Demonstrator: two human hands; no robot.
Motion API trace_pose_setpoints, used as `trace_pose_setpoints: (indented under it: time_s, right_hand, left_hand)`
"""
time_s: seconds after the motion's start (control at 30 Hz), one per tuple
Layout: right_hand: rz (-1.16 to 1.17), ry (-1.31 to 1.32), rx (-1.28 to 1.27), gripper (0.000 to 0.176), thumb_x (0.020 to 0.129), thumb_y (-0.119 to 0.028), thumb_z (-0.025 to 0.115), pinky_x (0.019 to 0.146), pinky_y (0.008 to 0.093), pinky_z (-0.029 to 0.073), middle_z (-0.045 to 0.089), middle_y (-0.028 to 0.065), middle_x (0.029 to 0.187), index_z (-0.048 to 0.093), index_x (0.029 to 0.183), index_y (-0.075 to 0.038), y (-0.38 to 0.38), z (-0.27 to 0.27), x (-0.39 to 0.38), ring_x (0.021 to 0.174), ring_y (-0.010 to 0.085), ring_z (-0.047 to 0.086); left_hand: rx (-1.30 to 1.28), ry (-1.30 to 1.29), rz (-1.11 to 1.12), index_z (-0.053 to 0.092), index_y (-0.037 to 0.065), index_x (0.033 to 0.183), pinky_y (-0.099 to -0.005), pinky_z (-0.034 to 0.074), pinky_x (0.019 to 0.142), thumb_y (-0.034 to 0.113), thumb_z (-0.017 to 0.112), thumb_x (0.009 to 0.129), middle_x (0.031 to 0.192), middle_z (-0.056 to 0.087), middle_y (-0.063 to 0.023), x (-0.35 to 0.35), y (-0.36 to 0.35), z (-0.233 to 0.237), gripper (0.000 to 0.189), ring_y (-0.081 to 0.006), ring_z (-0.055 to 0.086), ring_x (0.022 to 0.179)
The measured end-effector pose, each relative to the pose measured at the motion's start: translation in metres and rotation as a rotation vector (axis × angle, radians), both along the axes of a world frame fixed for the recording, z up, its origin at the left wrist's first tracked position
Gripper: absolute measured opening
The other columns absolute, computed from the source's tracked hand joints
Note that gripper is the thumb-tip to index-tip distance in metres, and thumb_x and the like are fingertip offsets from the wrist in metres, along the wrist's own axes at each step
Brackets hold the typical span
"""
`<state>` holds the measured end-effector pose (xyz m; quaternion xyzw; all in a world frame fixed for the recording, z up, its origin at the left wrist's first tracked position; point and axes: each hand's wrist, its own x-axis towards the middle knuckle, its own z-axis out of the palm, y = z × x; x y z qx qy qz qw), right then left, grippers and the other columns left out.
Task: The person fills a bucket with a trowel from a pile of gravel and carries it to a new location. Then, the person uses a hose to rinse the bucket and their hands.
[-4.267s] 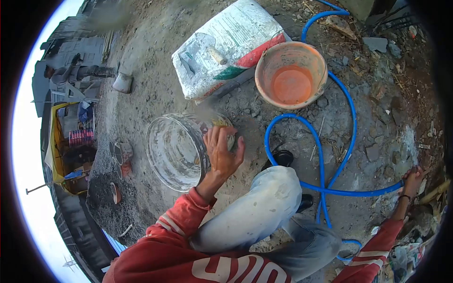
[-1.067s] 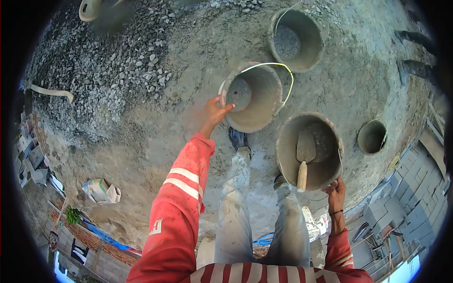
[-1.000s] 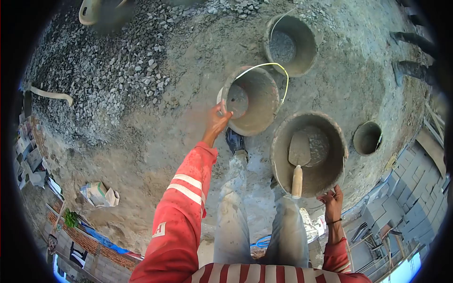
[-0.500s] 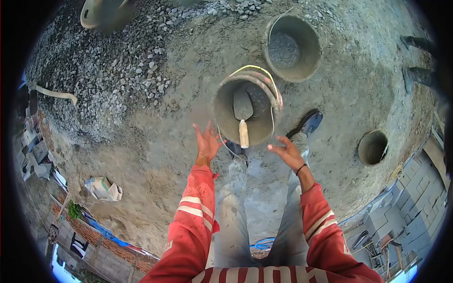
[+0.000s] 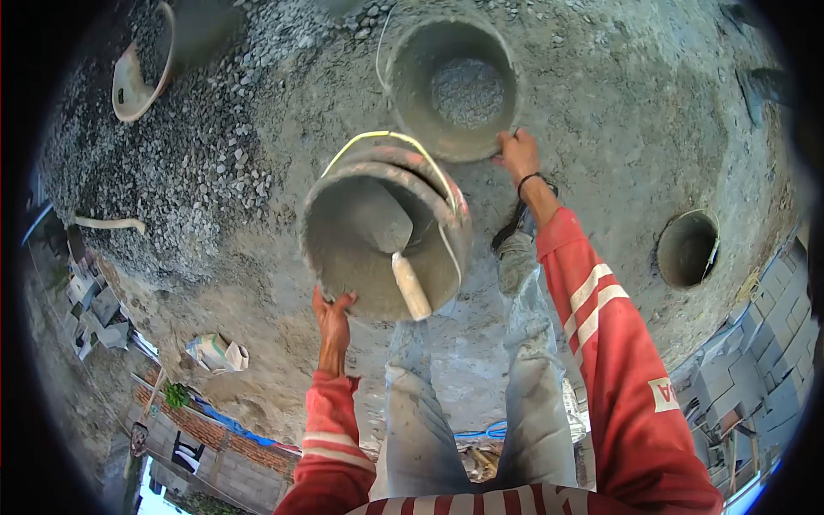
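Observation:
My left hand [image 5: 332, 319] grips the lower left edge of a stack of mortar-caked buckets [image 5: 343, 283], with some fingers hidden behind it. A trowel [image 5: 390, 230] leans inside the top bucket, its blade down the wall and its wooden handle [image 5: 412, 287] over the near rim. A yellow-sleeved wire handle [image 5: 369, 135] arches along the far side. My right hand [image 5: 518, 159] pinches the near right rim of another bucket [image 5: 502, 86], which has wet grey mix [image 5: 468, 90] at the bottom.
A gravel heap [image 5: 206, 180] lies on the left, with a broken bucket piece [image 5: 133, 81] on it. A smaller bucket [image 5: 689, 249] stands at right. A torn cement bag [image 5: 217, 354] lies at lower left; paving blocks [image 5: 747, 369] are at lower right.
My right hand has reached forward and taken the far bucket's rim. My left hand has closed on the stacked buckets, which now appear larger and further left, with the trowel still inside.

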<state>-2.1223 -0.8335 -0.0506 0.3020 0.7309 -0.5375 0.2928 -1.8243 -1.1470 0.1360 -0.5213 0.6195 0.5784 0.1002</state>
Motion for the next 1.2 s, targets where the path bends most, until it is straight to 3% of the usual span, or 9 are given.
trace_pose_setpoints:
  time_s: [0.13, 0.3, 0.4, 0.47, 0.57, 0.67, 0.8, 0.97, 1.2]
  right_hand:
    - [0.173, -0.098, 0.077, 0.055, 0.093, -0.041, 0.067, 0.104, 0.0481, 0.045, 0.064, 0.0313, 0.123, 0.060, 0.123, 0.004, 0.047, 0.010, 0.098, 0.123, 0.0468, 0.058]
    - [0.317, 0.098, 0.138, 0.048, 0.088, -0.027, 0.075, 0.105, 0.0489, 0.047, 0.062, 0.0241, 0.130, 0.060, 0.127, -0.003, 0.153, 0.084, 0.126, 0.127, 0.0438, 0.055]
    - [0.101, 0.223, 0.713, 0.056, 0.083, -0.020, 0.077, 0.103, 0.0494, 0.048, 0.059, 0.0205, 0.129, 0.055, 0.133, -0.008, 0.295, 0.093, 0.131, 0.124, 0.0416, 0.055]
    - [0.031, 0.107, 1.177, 0.067, 0.080, -0.024, 0.081, 0.097, 0.0512, 0.049, 0.054, 0.0180, 0.135, 0.049, 0.138, -0.013, 0.409, 0.117, 0.124, 0.123, 0.0390, 0.056]
    - [-0.193, -0.341, 1.580, 0.096, 0.077, -0.045, 0.085, 0.105, 0.0582, 0.045, 0.042, 0.0197, 0.153, 0.034, 0.154, -0.018, 0.559, 0.128, 0.132, 0.140, 0.0388, 0.045]
    - [-0.062, -0.406, 1.141, 0.091, 0.077, -0.052, 0.084, 0.102, 0.0523, 0.051, 0.065, 0.0281, 0.129, 0.045, 0.149, -0.014, 0.705, 0.084, 0.192, 0.119, 0.0435, 0.065]
    - [-0.206, -0.433, 1.183, 0.059, 0.085, -0.045, 0.075, 0.095, 0.0514, 0.054, 0.071, 0.0302, 0.112, 0.061, 0.125, -0.004, 0.637, 0.080, 0.204, 0.110, 0.0475, 0.068]
    - [-0.345, -0.199, 1.255, 0.035, 0.089, -0.032, 0.070, 0.082, 0.0560, 0.054, 0.072, 0.0282, 0.097, 0.067, 0.105, -0.001, 0.568, 0.047, 0.295, 0.094, 0.0463, 0.070]
    - [-0.472, -0.412, 0.908, 0.041, 0.092, -0.031, 0.069, 0.087, 0.0507, 0.052, 0.073, 0.0221, 0.103, 0.067, 0.121, -0.002, 0.478, 0.068, 0.445, 0.099, 0.0419, 0.069]
  left_hand:
    - [0.092, -0.004, 0.094, 0.052, 0.005, 0.136, -0.0342, 0.049, 0.098, -0.012, 0.070, 0.079, 0.118, 0.067, -0.0046, -0.027, 0.015, 0.078, 0.062, -0.0197, 0.064, 0.105]
    - [0.269, 0.064, -0.074, 0.050, 0.000, 0.135, -0.0358, 0.050, 0.097, -0.011, 0.071, 0.082, 0.116, 0.067, -0.0071, -0.131, 0.070, 0.020, 0.059, -0.0210, 0.065, 0.106]
    - [0.270, 0.027, -0.208, 0.057, 0.000, 0.124, -0.0350, 0.050, 0.095, -0.002, 0.072, 0.085, 0.113, 0.068, -0.0077, -0.180, 0.091, -0.059, 0.042, -0.0212, 0.065, 0.105]
    - [0.015, -0.161, -0.588, 0.065, 0.003, 0.108, -0.0344, 0.051, 0.090, 0.011, 0.072, 0.088, 0.105, 0.069, -0.0075, -0.205, 0.093, -0.103, 0.023, -0.0209, 0.067, 0.097]
    - [0.384, -0.050, -0.090, 0.069, 0.007, 0.096, -0.0373, 0.056, 0.082, 0.021, 0.068, 0.087, 0.091, 0.070, -0.0070, -0.235, 0.086, -0.106, 0.017, -0.0239, 0.069, 0.083]
    - [0.418, -0.034, -0.117, 0.068, 0.005, 0.095, -0.0426, 0.058, 0.084, 0.019, 0.065, 0.086, 0.096, 0.072, -0.0090, -0.239, 0.036, -0.127, 0.017, -0.0267, 0.070, 0.087]
    - [0.542, 0.014, 0.050, 0.065, 0.006, 0.112, -0.0479, 0.058, 0.091, 0.027, 0.066, 0.080, 0.106, 0.071, -0.0110, -0.255, 0.143, -0.059, 0.038, -0.0316, 0.070, 0.091]
    - [0.535, -0.013, -0.005, 0.065, 0.007, 0.105, -0.0476, 0.054, 0.098, 0.019, 0.064, 0.080, 0.105, 0.071, -0.0086, -0.220, 0.084, -0.113, 0.028, -0.0275, 0.067, 0.104]
    - [0.355, 0.068, -0.182, 0.064, -0.002, 0.114, -0.0428, 0.051, 0.103, 0.009, 0.063, 0.079, 0.111, 0.070, -0.0111, -0.231, 0.150, -0.094, 0.036, -0.0290, 0.067, 0.104]
